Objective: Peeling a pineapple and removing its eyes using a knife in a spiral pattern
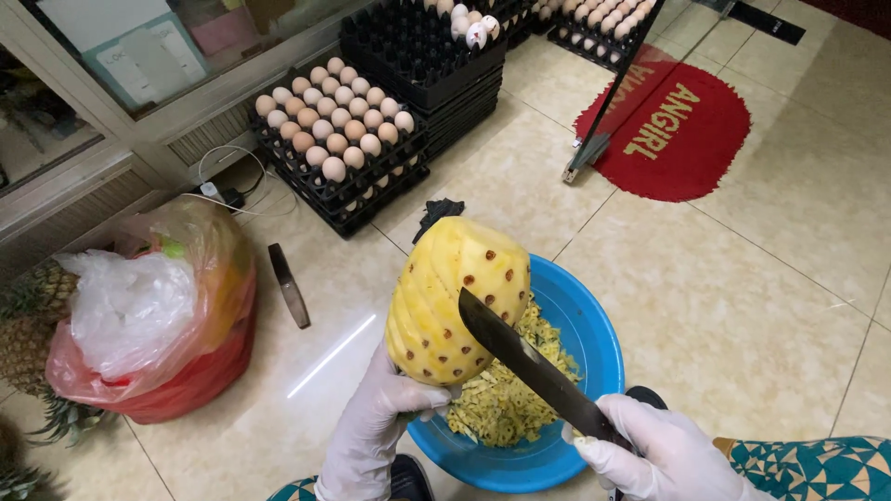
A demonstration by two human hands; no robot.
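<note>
My left hand (380, 422), in a white glove, grips the bottom of a peeled yellow pineapple (445, 288) dotted with brown eyes and holds it upright above a blue basin (599, 343). My right hand (664, 455), also gloved, holds a dark long-bladed knife (529, 362) by the handle. The blade's tip rests against the pineapple's right side. Yellow peel scraps (506, 399) fill the basin.
A red plastic bag (158, 325) with clear bags inside sits on the tiled floor at left, next to unpeeled pineapples (28, 325). A second knife (290, 286) lies on the floor. Black trays of eggs (339, 130) are stacked behind. A red mat (677, 130) lies far right.
</note>
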